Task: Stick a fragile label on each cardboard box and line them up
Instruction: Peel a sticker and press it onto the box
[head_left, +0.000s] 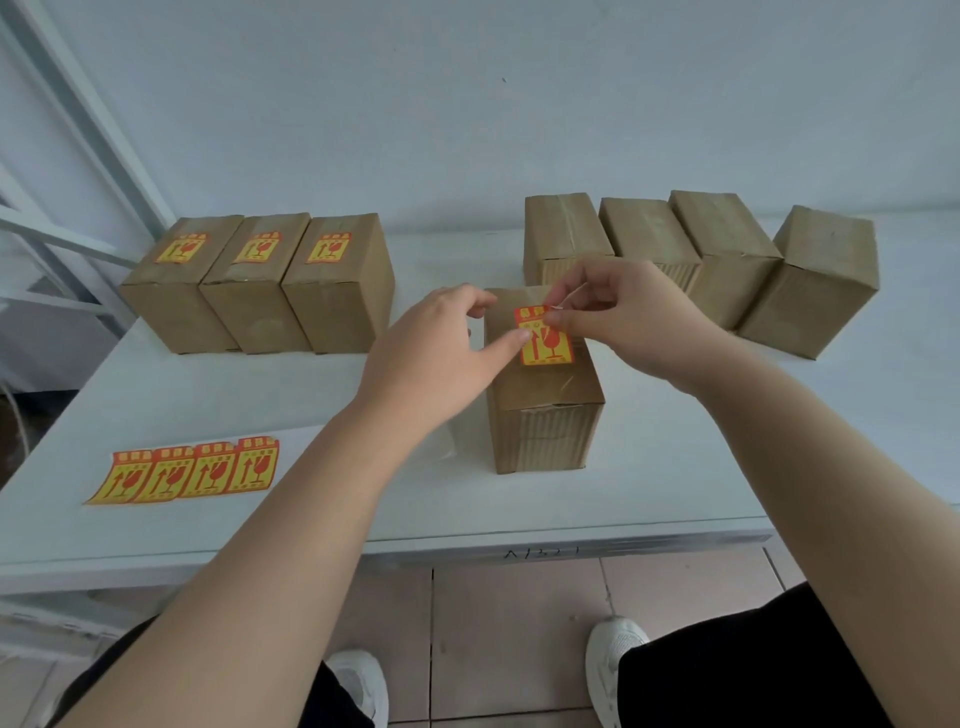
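Red-and-yellow label (545, 338) lies on top of the box (545, 415), its far corner pinched by the right hand (623, 317). The left hand (441, 358), fingers loosely bent, presses its thumb on the label's left edge. Best to smooth outward from the thumb and lower the pinched corner last, to avoid creases.
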